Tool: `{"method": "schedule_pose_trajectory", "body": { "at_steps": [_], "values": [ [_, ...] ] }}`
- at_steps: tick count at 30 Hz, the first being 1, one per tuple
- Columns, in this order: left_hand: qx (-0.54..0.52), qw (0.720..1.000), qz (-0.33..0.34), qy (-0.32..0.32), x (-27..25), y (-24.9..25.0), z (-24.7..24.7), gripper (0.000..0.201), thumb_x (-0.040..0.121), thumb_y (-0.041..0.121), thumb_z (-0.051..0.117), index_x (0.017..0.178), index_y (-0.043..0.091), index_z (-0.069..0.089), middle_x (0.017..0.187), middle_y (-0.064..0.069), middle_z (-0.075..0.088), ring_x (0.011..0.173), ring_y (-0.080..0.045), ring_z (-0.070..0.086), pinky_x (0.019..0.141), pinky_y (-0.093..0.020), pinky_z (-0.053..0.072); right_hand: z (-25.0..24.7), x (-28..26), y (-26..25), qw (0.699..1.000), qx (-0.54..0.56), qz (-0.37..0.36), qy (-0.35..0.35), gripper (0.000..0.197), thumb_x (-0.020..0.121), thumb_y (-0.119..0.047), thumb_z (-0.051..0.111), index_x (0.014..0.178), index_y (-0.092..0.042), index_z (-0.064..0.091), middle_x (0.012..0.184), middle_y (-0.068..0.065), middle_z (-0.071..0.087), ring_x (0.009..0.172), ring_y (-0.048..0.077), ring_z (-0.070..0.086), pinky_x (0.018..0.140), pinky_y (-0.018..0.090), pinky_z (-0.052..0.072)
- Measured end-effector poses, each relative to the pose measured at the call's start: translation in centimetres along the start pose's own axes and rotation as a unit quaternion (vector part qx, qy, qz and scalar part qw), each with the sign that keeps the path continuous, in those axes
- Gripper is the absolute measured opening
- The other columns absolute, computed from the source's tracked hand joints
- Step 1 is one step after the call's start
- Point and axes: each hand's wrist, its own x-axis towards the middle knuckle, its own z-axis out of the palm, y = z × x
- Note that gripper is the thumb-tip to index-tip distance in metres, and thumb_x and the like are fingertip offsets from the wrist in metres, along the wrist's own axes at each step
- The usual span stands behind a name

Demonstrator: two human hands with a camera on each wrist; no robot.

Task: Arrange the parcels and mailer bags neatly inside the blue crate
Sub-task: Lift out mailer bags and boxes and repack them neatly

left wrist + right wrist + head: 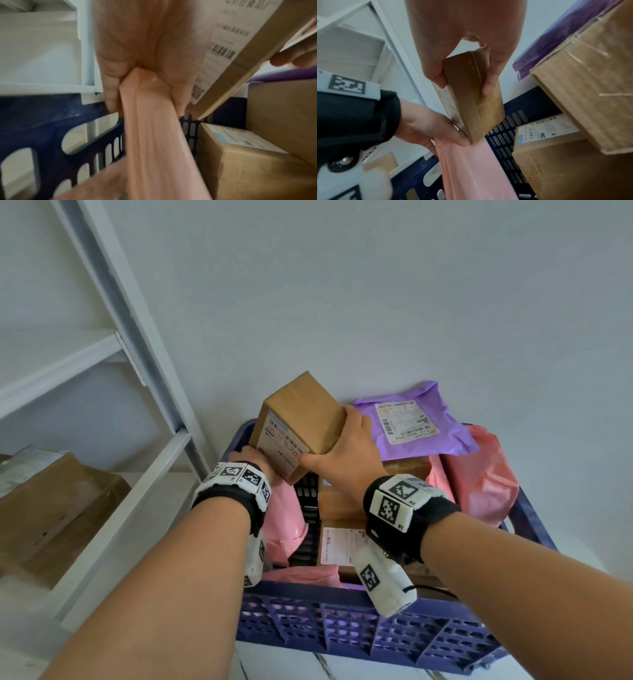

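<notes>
Both forearms reach over the near wall of the blue crate. Left of it stands a white shelf frame with a brown carton on its lower level. Left hand pinches the top of a pink mailer bag and props a corner of the small cardboard box, tilted above the crate's far left corner. Right hand clamps that box between thumb and fingers. Farther right, a purple mailer bag lies atop stacked parcels, with another pink bag draped over the right rim.
</notes>
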Motion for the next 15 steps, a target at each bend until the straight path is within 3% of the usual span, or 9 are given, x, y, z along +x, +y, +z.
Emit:
{"method": "schedule_pose_trajectory", "body": {
  "at_steps": [2, 3, 6, 9, 12, 14, 15],
  "values": [
    [-0.023, 0.999, -0.01, 0.033, 0.3, -0.1, -0.3, 0.081, 0.074, 0.036, 0.075, 0.137, 0.007, 0.034, 0.136, -0.018, 0.044, 0.125, -0.035, 0.049, 0.103, -0.044, 0.045, -0.2, 0.1, 0.1, 1.0, 0.012, 0.014, 0.011, 0.087, 0.064, -0.038, 0.079, 0.132, -0.013, 0.031, 0.12, 0.003, 0.037, 0.109, 0.023, 0.049, 0.088, 0.037, 0.048],
    [-0.053, 0.997, -0.004, 0.052, 0.5, -0.1, -0.5, 0.077, 0.077, 0.031, 0.074, 0.137, 0.007, 0.032, 0.135, -0.018, 0.044, 0.124, -0.036, 0.048, 0.103, -0.045, 0.044, -0.3, 0.1, 0.0, 0.999, 0.024, 0.023, 0.011, 0.087, 0.064, -0.038, 0.078, 0.133, -0.014, 0.031, 0.121, 0.003, 0.037, 0.109, 0.023, 0.049, 0.09, 0.038, 0.048],
    [-0.182, 0.977, 0.022, 0.105, 0.9, -0.4, -1.5, 0.038, 0.091, 0.018, 0.053, 0.127, 0.007, 0.046, 0.123, -0.015, 0.058, 0.111, -0.037, 0.058, 0.093, -0.043, 0.05, -0.4, -0.6, -0.3, 0.999, 0.036, 0.03, -0.014, 0.092, 0.066, -0.041, 0.077, 0.139, -0.019, 0.025, 0.122, 0.004, 0.036, 0.103, 0.022, 0.047, 0.089, 0.033, 0.045],
    [-0.35, 0.937, -0.013, 0.014, 0.7, -0.8, -2.1, 0.035, 0.098, 0.009, 0.039, 0.129, -0.001, 0.052, 0.12, -0.021, 0.062, 0.11, -0.037, 0.062, 0.088, -0.04, 0.053, -0.3, -1.1, -0.6, 0.996, 0.055, 0.064, -0.029, 0.091, 0.066, -0.047, 0.075, 0.138, -0.02, 0.026, 0.119, 0.005, 0.037, 0.097, 0.021, 0.049, 0.086, 0.03, 0.045],
    [-0.474, 0.875, -0.063, -0.076, -0.4, -1.4, -2.4, 0.031, 0.099, 0.024, 0.04, 0.11, 0.003, 0.059, 0.098, -0.02, 0.064, 0.097, -0.034, 0.063, 0.095, -0.047, 0.05, -0.6, -1.2, -0.6, 0.985, 0.052, 0.135, -0.098, 0.093, 0.06, -0.066, 0.064, 0.131, -0.014, 0.035, 0.119, 0.005, 0.053, 0.101, 0.024, 0.061, 0.086, 0.041, 0.055],
    [-0.47, 0.877, -0.059, -0.08, -0.6, -1.9, -2.7, 0.03, 0.094, 0.036, 0.044, 0.086, 0.012, 0.06, 0.093, -0.016, 0.063, 0.091, -0.029, 0.06, 0.097, -0.044, 0.048, -1.1, -2.0, -0.7, 0.967, -0.006, 0.149, -0.205, 0.079, 0.073, -0.069, 0.054, 0.125, -0.011, 0.041, 0.109, 0.006, 0.06, 0.094, 0.027, 0.067, 0.081, 0.041, 0.059],
    [-0.452, 0.886, -0.055, -0.088, -0.9, -1.9, -3.0, 0.031, 0.093, 0.038, 0.045, 0.078, 0.015, 0.058, 0.09, -0.015, 0.062, 0.087, -0.028, 0.06, 0.091, -0.039, 0.049, -1.3, -2.3, -0.7, 0.954, -0.024, 0.16, -0.253, 0.072, 0.08, -0.067, 0.048, 0.127, -0.013, 0.044, 0.107, 0.009, 0.062, 0.093, 0.028, 0.068, 0.081, 0.041, 0.06]
  ]
}}
